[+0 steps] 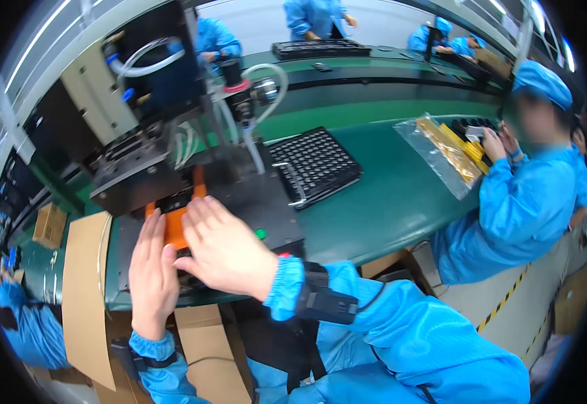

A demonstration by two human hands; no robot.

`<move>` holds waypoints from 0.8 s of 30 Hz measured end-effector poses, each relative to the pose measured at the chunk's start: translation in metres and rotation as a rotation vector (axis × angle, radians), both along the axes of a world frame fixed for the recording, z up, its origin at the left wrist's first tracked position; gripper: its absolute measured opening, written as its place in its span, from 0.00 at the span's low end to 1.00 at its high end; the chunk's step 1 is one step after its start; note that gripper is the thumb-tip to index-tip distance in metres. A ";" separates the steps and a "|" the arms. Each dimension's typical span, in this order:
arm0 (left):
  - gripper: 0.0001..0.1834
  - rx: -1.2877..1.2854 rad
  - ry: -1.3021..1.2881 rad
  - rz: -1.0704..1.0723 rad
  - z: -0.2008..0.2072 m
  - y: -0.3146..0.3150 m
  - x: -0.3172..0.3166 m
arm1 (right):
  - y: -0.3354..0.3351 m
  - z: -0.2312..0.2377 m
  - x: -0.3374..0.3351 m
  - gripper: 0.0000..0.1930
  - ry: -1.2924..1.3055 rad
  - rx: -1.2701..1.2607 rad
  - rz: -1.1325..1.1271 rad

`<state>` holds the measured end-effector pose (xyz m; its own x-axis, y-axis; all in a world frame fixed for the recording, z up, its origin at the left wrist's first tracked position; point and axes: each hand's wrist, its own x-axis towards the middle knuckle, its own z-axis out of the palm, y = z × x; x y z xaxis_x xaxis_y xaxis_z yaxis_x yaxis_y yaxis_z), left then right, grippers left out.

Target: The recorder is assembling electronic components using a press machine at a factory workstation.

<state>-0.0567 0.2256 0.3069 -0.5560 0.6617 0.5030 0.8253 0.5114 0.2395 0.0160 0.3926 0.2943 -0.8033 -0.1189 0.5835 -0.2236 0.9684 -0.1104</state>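
Note:
My left hand [151,277] is held at the left edge of an orange fixture [175,229], its fingers straight and close together. Over the fixture's right side lies my right hand [225,248], flat with fingers stretched out toward the machine. The thumbs nearly meet; whether the fingertips press on the fixture I cannot tell. Part of the fixture is hidden by the right hand. It sits under the dark metal head [135,168] of a bench press machine, and a dark piece at its far end shows only partly. Neither hand holds anything that I can see.
A green button [260,233] is right of my right hand. Beyond it a black gridded tray [317,165] lies on the green table [387,202]. A cardboard sheet [86,283] stands at the left. At the right, a person [522,182] in blue handles small parts beside a plastic bag [441,155].

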 end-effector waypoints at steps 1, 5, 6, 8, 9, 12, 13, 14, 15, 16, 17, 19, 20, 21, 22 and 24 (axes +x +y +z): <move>0.25 -0.017 -0.036 0.017 0.000 0.001 0.002 | 0.003 -0.007 -0.002 0.37 0.024 -0.045 0.028; 0.28 -0.061 0.152 0.309 -0.028 -0.034 0.020 | 0.026 -0.022 0.050 0.37 0.021 -0.103 -0.044; 0.28 -0.080 0.195 0.349 -0.033 -0.045 0.029 | 0.029 -0.027 0.065 0.37 -0.004 -0.029 -0.096; 0.28 -0.035 0.209 0.362 -0.038 -0.047 0.040 | 0.028 -0.022 0.086 0.33 0.008 -0.096 -0.097; 0.28 -0.034 0.199 0.341 -0.043 -0.043 0.041 | 0.030 -0.025 0.087 0.33 0.012 -0.041 -0.138; 0.26 0.015 0.272 0.396 -0.061 -0.030 0.037 | 0.031 -0.031 0.086 0.31 0.027 -0.065 -0.170; 0.26 0.146 0.248 0.429 -0.073 -0.025 0.038 | 0.034 -0.035 0.085 0.31 0.059 -0.124 -0.104; 0.25 0.277 0.217 0.461 -0.086 -0.018 0.041 | 0.037 -0.037 0.086 0.32 0.086 -0.180 -0.040; 0.24 0.504 0.168 0.425 -0.095 -0.007 0.058 | 0.042 -0.032 0.091 0.27 0.164 -0.242 0.048; 0.23 0.590 0.167 0.357 -0.110 0.001 0.079 | 0.051 -0.031 0.096 0.27 0.166 -0.237 0.041; 0.21 0.738 0.104 0.331 -0.128 0.009 0.101 | 0.062 -0.032 0.099 0.22 0.259 -0.319 0.072; 0.21 -0.093 -0.269 0.503 -0.096 0.013 0.157 | 0.103 -0.030 0.110 0.13 0.350 -0.356 -0.006; 0.20 0.386 -0.347 0.095 -0.221 -0.018 0.150 | 0.127 -0.022 0.110 0.09 0.364 -0.321 -0.075; 0.18 0.262 -0.586 0.031 -0.236 -0.005 0.158 | 0.152 -0.025 0.107 0.07 0.250 -0.325 -0.181; 0.17 0.125 -0.824 -0.056 -0.245 0.010 0.166 | 0.178 -0.033 0.107 0.06 0.139 -0.326 -0.307; 0.12 -0.457 -0.459 -0.335 -0.263 0.013 0.167 | 0.203 -0.044 0.093 0.06 0.076 -0.269 -0.280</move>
